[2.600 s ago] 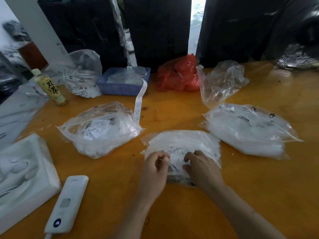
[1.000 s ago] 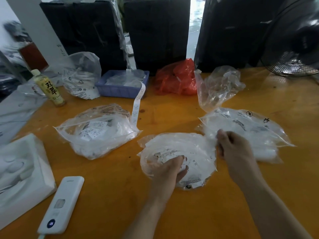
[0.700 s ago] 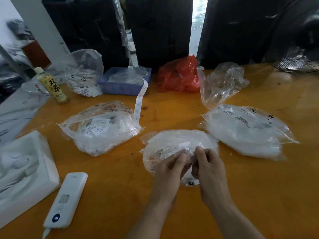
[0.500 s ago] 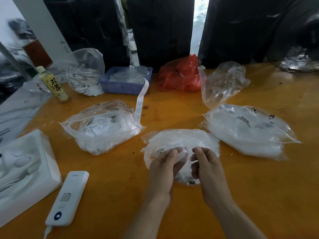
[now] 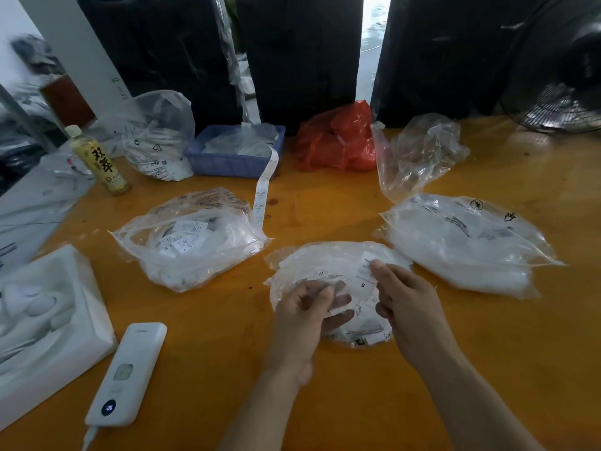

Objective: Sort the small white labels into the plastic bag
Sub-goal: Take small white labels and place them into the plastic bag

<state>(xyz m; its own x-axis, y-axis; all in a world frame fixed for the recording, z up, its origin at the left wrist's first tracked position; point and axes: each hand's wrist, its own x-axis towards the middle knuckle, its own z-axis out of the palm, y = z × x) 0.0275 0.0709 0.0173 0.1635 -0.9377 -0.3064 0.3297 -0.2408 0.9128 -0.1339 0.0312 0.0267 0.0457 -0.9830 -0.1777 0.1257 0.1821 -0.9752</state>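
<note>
Labels going into the middle plastic bag point(image 5: 328, 265) on the orange table point(image 5: 455, 353).

Right hand point(image 5: 406, 304) pinches one white label point(image 5: 366, 271) over the bag; left hand point(image 5: 305, 317) grips the film. Best to hold the mouth wide and slide the label in flat.

Bare orange surface point(image 5: 341, 203) is lying open between the three filled bags, running back toward the blue tray point(image 5: 232, 157). The left bag point(image 5: 192, 245) and right bag point(image 5: 461, 242) are flanking the middle bag point(image 5: 325, 265), leaving narrow lanes on either side. A paper strip point(image 5: 265, 193) is hanging from the tray into the left lane. Nearer, open room is stretching beyond the right forearm, while the white device point(image 5: 128, 372) and foam block point(image 5: 48, 317) are crowding the left.
</note>
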